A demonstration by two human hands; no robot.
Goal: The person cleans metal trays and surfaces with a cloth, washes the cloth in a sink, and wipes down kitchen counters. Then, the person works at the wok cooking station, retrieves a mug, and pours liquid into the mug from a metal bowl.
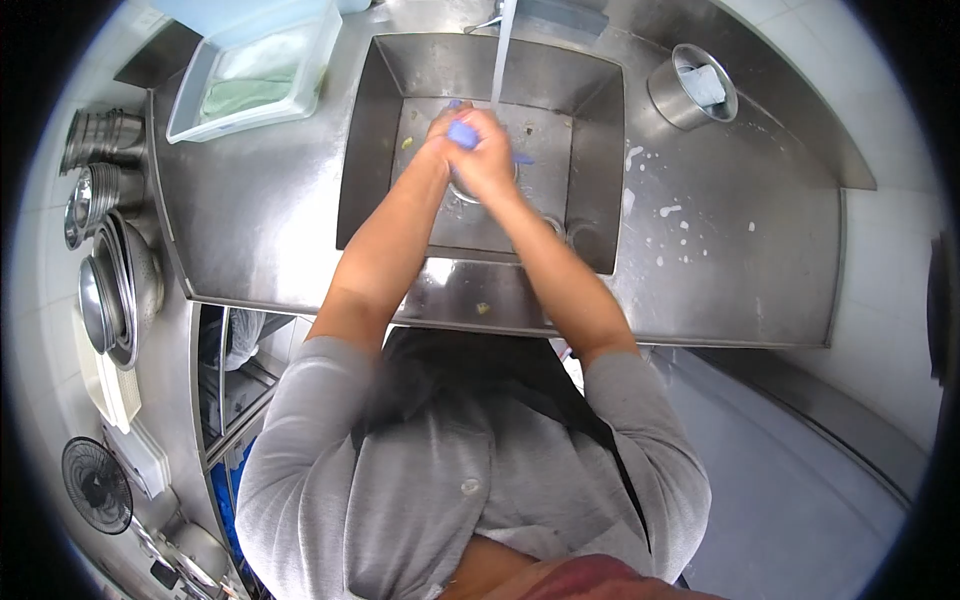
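Between ten and eleven o'clock I see a translucent tub with something pale green inside. Toward half past one, a steel pot holds a light grey-blue item. I have stacked metal bowls near half past nine, wider nested bowls at nine, and a round black item at eight.

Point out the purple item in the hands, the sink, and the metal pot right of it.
Purple item [462, 134]: head view, its largest visible part.
Sink [544, 190]: head view, bare floor.
Metal pot [667, 96]: head view, outer side wall.
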